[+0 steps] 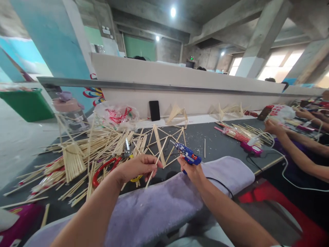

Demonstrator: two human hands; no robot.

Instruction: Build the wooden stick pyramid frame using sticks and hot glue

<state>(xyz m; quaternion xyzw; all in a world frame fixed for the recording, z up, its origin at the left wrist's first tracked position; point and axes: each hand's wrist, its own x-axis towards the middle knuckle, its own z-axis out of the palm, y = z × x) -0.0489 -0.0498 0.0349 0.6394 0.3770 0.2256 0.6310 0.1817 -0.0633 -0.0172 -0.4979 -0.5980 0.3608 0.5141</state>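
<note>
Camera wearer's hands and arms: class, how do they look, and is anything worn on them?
The left hand and right hand are ungloved, with no watch or bracelet visible; both forearms are bare, with no sleeve showing.

Phone [154,110] behind stick frame [157,139]

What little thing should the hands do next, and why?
Maybe touch the glue gun to the held stick's end: the right hand grips the gun, the left hand pinches that stick, and the stick frame is close by.
</note>
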